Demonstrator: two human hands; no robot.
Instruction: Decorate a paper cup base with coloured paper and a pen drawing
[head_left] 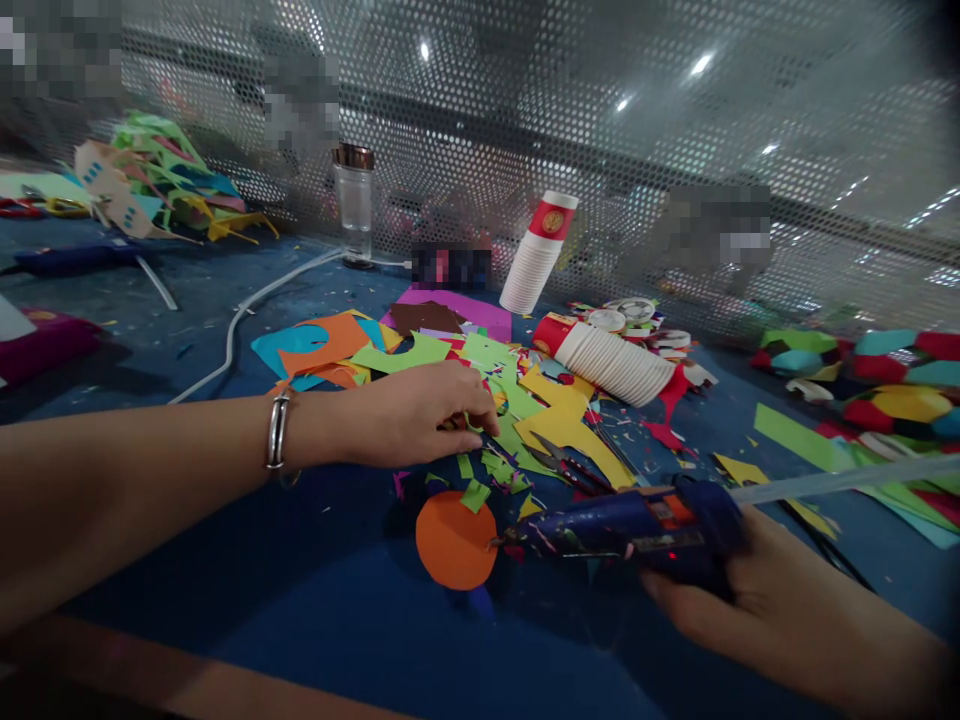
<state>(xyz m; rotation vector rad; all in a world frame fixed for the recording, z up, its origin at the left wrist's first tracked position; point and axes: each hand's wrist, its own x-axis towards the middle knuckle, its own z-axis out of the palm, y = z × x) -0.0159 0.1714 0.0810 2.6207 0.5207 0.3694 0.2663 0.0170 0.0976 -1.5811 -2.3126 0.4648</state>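
Note:
My right hand [780, 600] is wrapped around a dark blue hot glue gun [622, 525]. A long clear glue stick [840, 482] sticks out of its back, and a small red light glows on its side. The nozzle meets the right edge of an orange paper circle [450, 545] lying on the blue table. A small green scrap [475, 496] overlaps the circle's top edge. My left hand [424, 415], a silver bangle on its wrist, is just beyond the circle over cut paper scraps. Its fingers curl towards the thumb; whatever they pinch, if anything, is hidden.
Scissors [574, 465] lie among yellow paper offcuts [562, 410]. Stacked paper cups [611, 358] lie sideways, with another stack [538, 255] leaning behind. A glass bottle [354, 205] stands near the perforated screen [465, 130]. Another glue gun [79, 258] rests left; colourful paper balls [900, 395] sit right.

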